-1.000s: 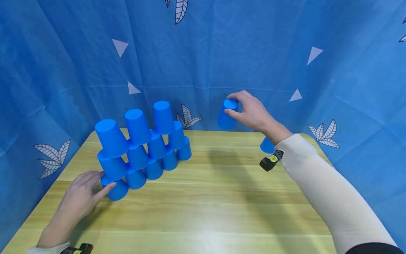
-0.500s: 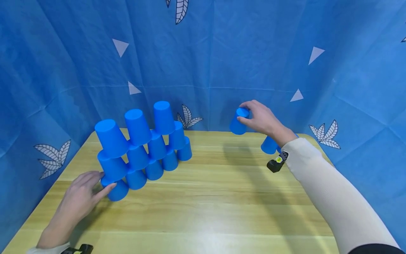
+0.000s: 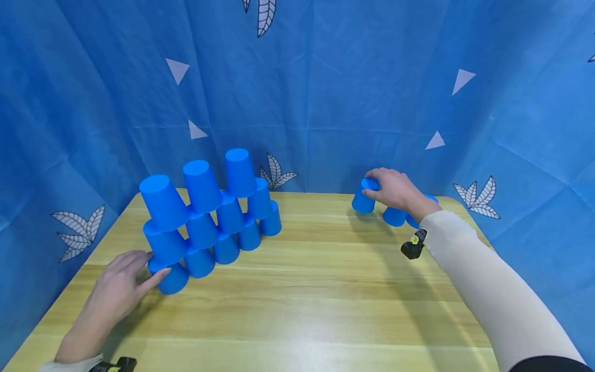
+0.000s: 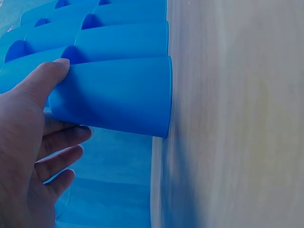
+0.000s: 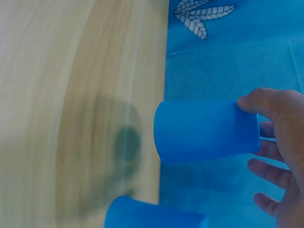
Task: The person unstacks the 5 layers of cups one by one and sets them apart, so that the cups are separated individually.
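I've got the right hand [image 3: 395, 190] pinching a lone cup [image 3: 363, 199] near its narrow top, mouth down, close by the far edge of the worktop [image 3: 288, 305]; whether the rim touches, I can't tell. Two other cups [image 3: 393, 217] sit just beside it, partly hidden. Over here, my left hand [image 3: 116, 284] pinches the corner cup [image 3: 174, 280] of the stack [image 3: 201, 230]: five, then four, three on top.

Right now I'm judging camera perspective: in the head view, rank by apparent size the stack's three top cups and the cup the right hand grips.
1. Leftmost top cup
2. Middle top cup
3. Rightmost top cup
4. Gripped cup, partly hidden
Nearness likely drives this; true sizes are unsure.
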A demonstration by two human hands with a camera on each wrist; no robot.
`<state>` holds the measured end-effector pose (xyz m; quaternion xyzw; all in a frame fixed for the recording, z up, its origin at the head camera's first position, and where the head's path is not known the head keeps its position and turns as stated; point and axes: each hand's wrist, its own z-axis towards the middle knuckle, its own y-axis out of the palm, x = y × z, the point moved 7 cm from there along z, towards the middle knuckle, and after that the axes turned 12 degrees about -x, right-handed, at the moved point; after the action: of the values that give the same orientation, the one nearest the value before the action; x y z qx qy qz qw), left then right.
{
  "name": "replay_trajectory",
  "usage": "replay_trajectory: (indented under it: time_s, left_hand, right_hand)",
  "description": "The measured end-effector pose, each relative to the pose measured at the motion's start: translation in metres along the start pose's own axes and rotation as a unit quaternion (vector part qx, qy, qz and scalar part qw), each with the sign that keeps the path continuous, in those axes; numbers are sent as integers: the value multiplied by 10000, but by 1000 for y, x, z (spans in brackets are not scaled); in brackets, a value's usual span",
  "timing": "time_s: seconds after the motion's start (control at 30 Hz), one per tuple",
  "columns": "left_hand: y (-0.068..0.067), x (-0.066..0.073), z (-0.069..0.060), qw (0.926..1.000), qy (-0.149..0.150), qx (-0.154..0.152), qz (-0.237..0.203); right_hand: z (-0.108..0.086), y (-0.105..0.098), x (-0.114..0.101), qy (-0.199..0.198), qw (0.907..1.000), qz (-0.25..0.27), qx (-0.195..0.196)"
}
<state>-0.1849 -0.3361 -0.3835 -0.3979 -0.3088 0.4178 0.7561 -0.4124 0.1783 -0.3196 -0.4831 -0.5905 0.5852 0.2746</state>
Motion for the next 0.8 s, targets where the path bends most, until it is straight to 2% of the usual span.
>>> replay_trajectory:
  time_s: [0.27,0.43,0.63,0.8]
  left_hand:
    - [2,-2,-2,10000,-83,-45,3]
    - [1,-2,0,9999,-92,-63,-15]
    - [2,-2,0,9997,-219,-131,22]
    - [2,-2,-1,9996,-240,-131,23]
  right_hand:
    - [1,22,20,143,9996,-143,-214]
    - [0,24,27,258,9991,-261,-209]
    - [-1,30,31,290,9976,-479,-398]
    - [-1,32,33,323,9970,-609,-357]
